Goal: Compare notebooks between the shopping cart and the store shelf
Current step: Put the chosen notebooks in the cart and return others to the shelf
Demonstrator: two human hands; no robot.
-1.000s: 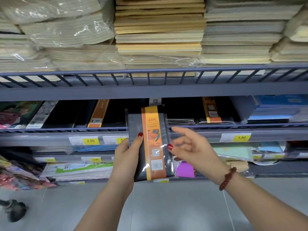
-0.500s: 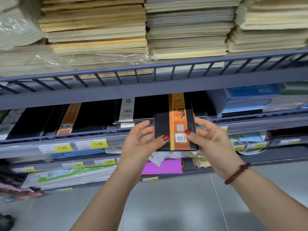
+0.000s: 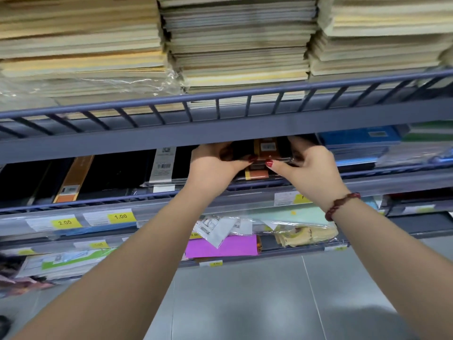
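Both hands hold a black notebook (image 3: 263, 153) with an orange band, under the upper shelf (image 3: 220, 133) rail. The left hand (image 3: 215, 165) grips its 9 o'clock edge, the right hand (image 3: 306, 168) its 3 o'clock edge. Cream paper stacks (image 3: 235, 45) fill 12 o'clock; price tags (image 3: 120, 217) sit at 8 o'clock.

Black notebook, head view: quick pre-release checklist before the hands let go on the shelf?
1. Left hand on the black notebook: ok, thumb on its near edge.
2. Right hand on it: ok, gripping the right side.
3. Notebook inside the shelf opening, under the blue rail: ok.
4. Resting flat on the stack below: cannot tell, hands hide the contact.
5. Orange band aligned with the stack's: cannot tell, blurred.
6. Shopping cart nearby: cannot tell, out of frame.
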